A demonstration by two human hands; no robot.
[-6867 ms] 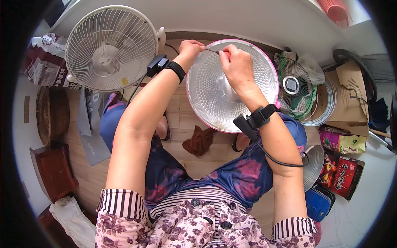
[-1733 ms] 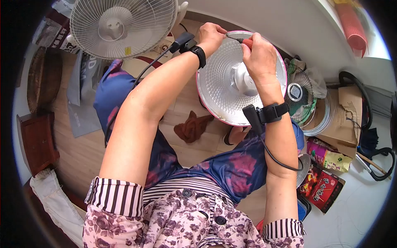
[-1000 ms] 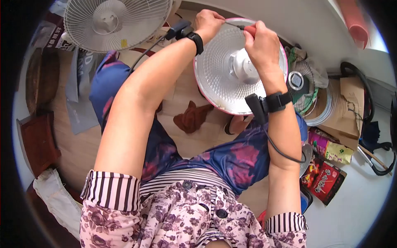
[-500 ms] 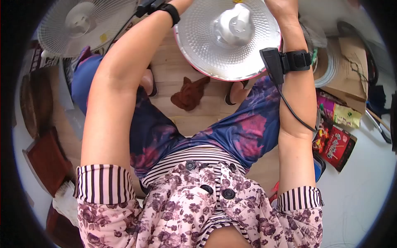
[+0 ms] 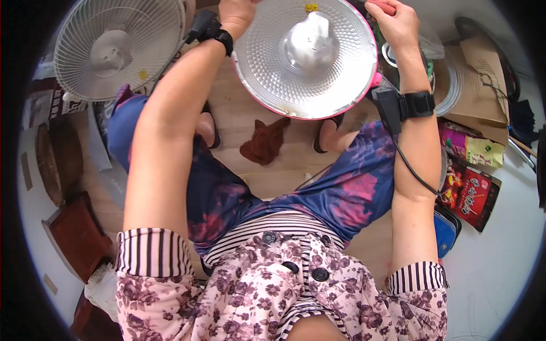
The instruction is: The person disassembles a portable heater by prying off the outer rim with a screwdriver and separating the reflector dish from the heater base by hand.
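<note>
Farther from my left hand [image 5: 236,16] than a second ago, my right hand [image 5: 401,28] grips a red handle [image 5: 387,7], though I cannot tell if the left holds anything, and between their fingers sits the silver dish [image 5: 304,84], probably light, slick, dentable, best held by its pink rim [image 5: 310,119].

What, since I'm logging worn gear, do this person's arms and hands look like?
The left hand and right hand wear no gloves. A black left wrist strap and black right wrist strap each carry a boxy black device with a black cable. The pale pink sleeves, printed with purple flowers, are rolled above the elbows into dark-and-pale striped cuffs.
</note>
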